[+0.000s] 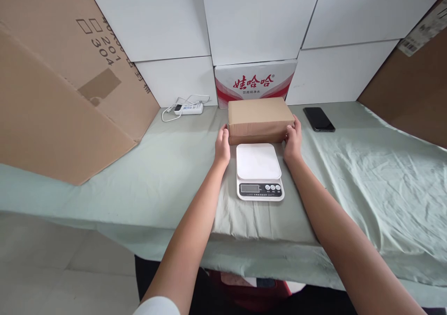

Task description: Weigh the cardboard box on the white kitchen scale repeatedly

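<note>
Between my two hands is a closed brown cardboard box [261,112], behind a kitchen scale. My left hand [222,145] presses against the box's left side, and my right hand [292,138] grips its right side near the front corner. Whether the box rests on the cloth or is slightly raised, I cannot tell. The white digital kitchen scale [258,161] sits just in front of it with a bare platform. Its grey display looks blank, and round buttons lie to the right of the display.
A white carton with red lettering [254,80] stands behind the box. To the left lies a white power strip with a cord [188,108]; to the right, a black phone [319,119]. Large cardboard panels [70,87] flank the green-cloth-covered table [157,180].
</note>
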Demonstrator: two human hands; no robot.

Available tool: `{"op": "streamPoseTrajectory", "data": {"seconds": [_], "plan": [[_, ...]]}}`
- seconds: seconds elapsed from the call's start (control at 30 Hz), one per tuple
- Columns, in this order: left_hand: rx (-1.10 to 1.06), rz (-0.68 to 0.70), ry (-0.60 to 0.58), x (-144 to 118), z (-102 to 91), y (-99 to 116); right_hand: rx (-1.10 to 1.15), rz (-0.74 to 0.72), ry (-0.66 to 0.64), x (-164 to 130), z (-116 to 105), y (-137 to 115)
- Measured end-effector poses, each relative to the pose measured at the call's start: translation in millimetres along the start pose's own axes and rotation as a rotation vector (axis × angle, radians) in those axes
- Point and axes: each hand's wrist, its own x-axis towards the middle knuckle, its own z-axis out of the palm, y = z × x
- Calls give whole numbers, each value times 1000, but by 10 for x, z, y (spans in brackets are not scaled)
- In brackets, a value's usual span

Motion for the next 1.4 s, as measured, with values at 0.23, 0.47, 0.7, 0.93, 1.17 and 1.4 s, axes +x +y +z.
{"op": "streamPoseTrajectory", "data": {"seconds": [0.23, 0.47, 0.7, 0.93, 1.17, 1.4], "plan": [[-6, -8, -20, 15, 11, -11, 48, 97, 18, -50, 62, -242], [-48, -5, -86, -9, 25, 4, 33, 69, 37, -53, 82, -300], [-37, 31, -86, -34, 23, 61, 21, -4, 37, -92, 67, -331], [52, 299, -110, -403, -103, 556, -43, -235, 14, -336, -84, -978], [174, 308, 0, -1331, -322, 716, -223, -356, -13, -1054, -532, -1144], [205, 219, -39, -1458, -261, 518, -197, -232, 14, -1192, -524, -1000]]}}
